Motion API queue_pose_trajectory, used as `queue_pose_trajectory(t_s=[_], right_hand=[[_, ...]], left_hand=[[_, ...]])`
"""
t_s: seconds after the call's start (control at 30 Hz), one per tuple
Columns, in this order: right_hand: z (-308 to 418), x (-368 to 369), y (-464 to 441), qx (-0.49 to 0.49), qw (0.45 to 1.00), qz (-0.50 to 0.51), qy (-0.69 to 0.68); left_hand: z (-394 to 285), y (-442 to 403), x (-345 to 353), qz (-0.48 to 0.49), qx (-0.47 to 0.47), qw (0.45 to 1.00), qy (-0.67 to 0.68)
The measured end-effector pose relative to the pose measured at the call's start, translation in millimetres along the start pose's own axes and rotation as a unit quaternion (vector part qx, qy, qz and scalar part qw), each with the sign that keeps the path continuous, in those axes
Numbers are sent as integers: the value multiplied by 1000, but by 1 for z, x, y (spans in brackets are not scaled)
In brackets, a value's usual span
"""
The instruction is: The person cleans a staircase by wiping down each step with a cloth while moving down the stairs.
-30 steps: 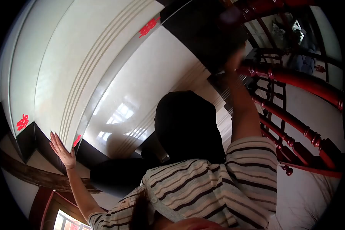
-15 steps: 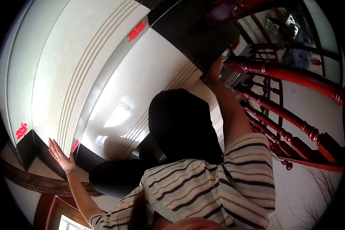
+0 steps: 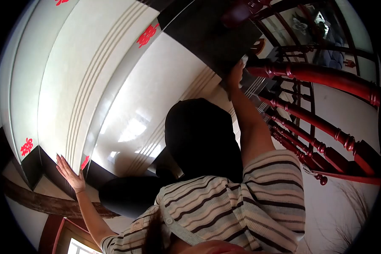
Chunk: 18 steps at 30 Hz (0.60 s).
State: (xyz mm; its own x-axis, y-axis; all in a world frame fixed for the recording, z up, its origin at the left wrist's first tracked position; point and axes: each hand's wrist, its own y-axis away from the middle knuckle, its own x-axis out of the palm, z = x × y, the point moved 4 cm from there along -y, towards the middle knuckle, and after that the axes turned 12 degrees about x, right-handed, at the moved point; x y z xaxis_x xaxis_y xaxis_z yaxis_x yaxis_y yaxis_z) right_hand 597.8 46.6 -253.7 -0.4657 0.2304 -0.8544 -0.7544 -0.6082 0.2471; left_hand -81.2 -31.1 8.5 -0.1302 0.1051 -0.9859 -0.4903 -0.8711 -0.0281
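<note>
My left hand (image 3: 71, 174) lies flat with its fingers stretched out on the outer edge of a pale stair step (image 3: 67, 106). A red paper cutout (image 3: 85, 162) is stuck right beside its fingertips. Over on the other side, my right hand (image 3: 236, 78) reaches down to the dark end of a lower step (image 3: 213, 36), close to the foot of a red wooden baluster (image 3: 326, 78). Its fingers are closed around a crumpled white cloth (image 3: 244, 60), partly hidden by the hand; whether it is cloth or tissue is hard to tell.
Turned red balusters (image 3: 309, 116) run along the right side of the stairs. More red cutouts (image 3: 147, 36) are stuck on the risers. My dark-clothed knee (image 3: 201, 135) rests over the steps. A brown curved beam (image 3: 51, 201) borders the left end.
My right hand has shifted slightly, and more of the white cloth shows at its fingers. My left hand stays on the same step edge; the view has tilted a little.
</note>
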Motion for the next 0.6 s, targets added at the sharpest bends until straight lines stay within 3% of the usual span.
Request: queue_pose_trajectory(t_s=[0.03,0.1,0.13,0.17,0.23,0.27,0.3,0.33,0.37,0.43,0.5,0.6], right_hand=[[-11,-5,11,-1,1000,-3,1],[-30,0,44,-242,956,-21,166],[-51,-1,47,-205,974,98,20],[-79,-4,42,-160,955,213,-127],[-155,-23,14,-283,920,250,-103],[-257,-5,-36,-41,963,224,-143],[-190,-72,-24,-40,941,238,-235],[-247,-85,-65,29,980,81,-180],[-205,-128,-59,103,984,-11,-142],[-196,-150,-104,92,930,85,-345],[-144,-152,-126,130,841,134,-508],[-84,-127,-142,92,875,286,-380]], left_hand=[[-2,1,1,4,-4,1000,-1],[-1,-2,1,4,-3,1000,-6],[-2,0,0,9,-4,1000,-13],[-2,0,1,9,-8,1000,-11],[0,0,0,9,-6,1000,-12],[-1,-1,0,6,-3,1000,0],[-1,-1,-1,8,-3,1000,1],[0,-1,-1,15,-8,1000,0],[-1,-1,-1,21,-13,1000,-2],[1,1,1,36,-18,999,-11],[-1,-1,-1,44,-22,999,-16],[2,1,1,56,-25,998,-29]])
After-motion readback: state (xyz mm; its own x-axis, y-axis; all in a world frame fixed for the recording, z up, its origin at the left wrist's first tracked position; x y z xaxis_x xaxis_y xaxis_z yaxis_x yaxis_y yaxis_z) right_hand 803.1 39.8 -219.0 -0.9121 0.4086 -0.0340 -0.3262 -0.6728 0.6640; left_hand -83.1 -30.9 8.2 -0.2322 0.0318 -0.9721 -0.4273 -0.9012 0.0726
